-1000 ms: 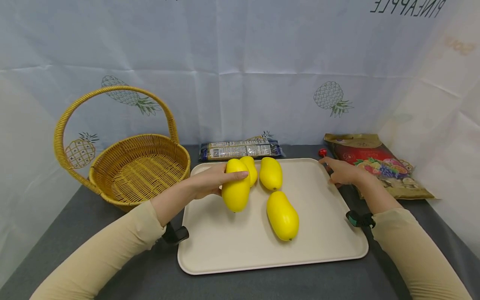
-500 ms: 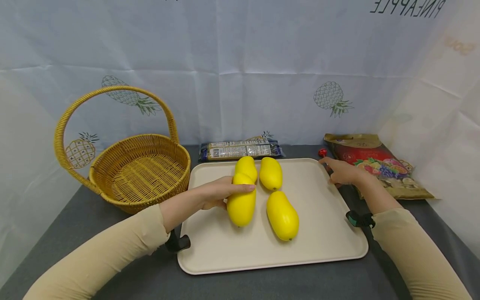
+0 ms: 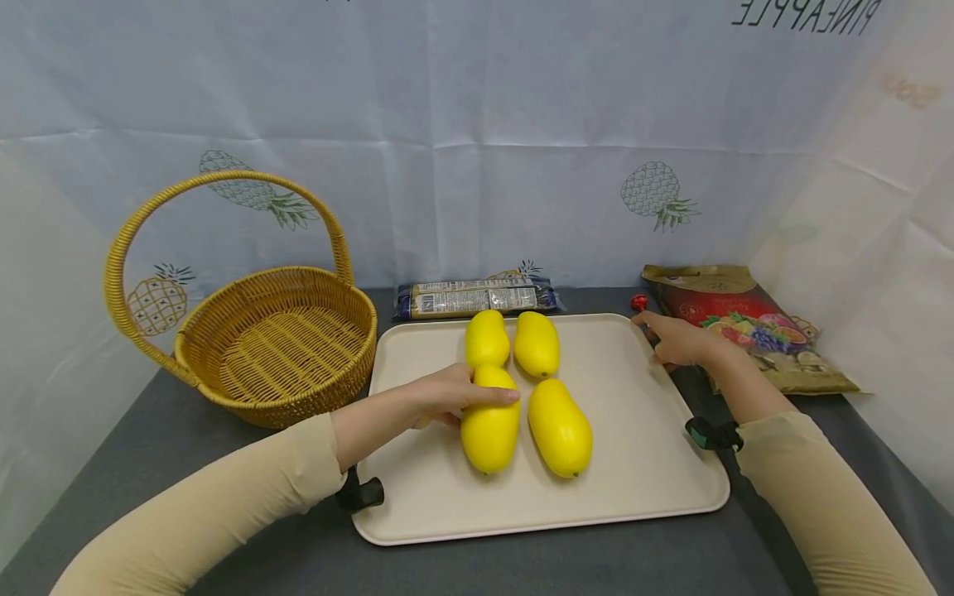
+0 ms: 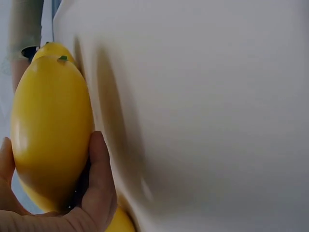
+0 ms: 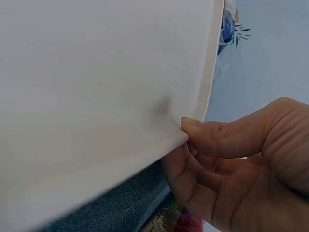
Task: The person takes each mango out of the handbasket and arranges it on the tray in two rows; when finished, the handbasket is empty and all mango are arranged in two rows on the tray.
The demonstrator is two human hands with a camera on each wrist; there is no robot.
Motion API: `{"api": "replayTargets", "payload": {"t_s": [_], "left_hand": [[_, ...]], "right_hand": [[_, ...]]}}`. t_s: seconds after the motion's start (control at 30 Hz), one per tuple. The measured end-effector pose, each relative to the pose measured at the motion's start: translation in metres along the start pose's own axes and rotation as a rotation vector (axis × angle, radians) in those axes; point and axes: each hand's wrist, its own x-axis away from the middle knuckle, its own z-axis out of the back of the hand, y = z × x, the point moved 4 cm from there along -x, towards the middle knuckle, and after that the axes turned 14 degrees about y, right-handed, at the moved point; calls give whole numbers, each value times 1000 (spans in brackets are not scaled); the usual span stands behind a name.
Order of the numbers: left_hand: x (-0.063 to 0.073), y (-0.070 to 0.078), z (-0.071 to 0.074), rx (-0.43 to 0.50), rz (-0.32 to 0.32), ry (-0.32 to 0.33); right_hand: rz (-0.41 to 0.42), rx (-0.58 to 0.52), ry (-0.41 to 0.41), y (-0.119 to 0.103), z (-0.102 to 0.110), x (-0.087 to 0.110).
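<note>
My left hand (image 3: 450, 396) grips a yellow mango (image 3: 489, 434), thumb on one side and fingers on the other. That mango (image 4: 50, 125) fills the left of the left wrist view, low over the cream tray (image 3: 633, 455), with a shadow beside it. Another mango (image 3: 561, 429) lies on the tray just to its right. Two more, a back-left mango (image 3: 487, 335) and a back-right mango (image 3: 537, 346), sit side by side behind. At the tray's far right corner my right hand (image 3: 680, 341) pinches the rim (image 5: 186, 134) between thumb and fingers.
An unfilled wicker basket (image 3: 279, 352) with a tall handle stands left of the tray. Behind the tray lies a dark, labelled packet (image 3: 477, 298). A red and gold bag (image 3: 745, 327) and a small red item (image 3: 638, 302) are at the back right, before a hanging cloth.
My left hand has brought its mango nearer to me and slightly right, from beside the back mangoes to left of the front one. My right hand stays at the tray corner.
</note>
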Motion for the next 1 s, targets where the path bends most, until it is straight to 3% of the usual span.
{"api": "replayTargets", "payload": {"t_s": [0.23, 0.43, 0.77, 1.0], "left_hand": [[-2, -3, -9, -12, -30, -50], [-1, -5, -13, -20, -42, -54], [1, -2, -13, -99, -129, 25], [2, -4, -11, -156, -118, 83]], "right_hand": [[-7, -10, -1, -2, 0, 1], [-6, -10, -2, -2, 0, 0], [-11, -7, -9, -4, 0, 2], [-11, -12, -4, -3, 0, 1]]}}
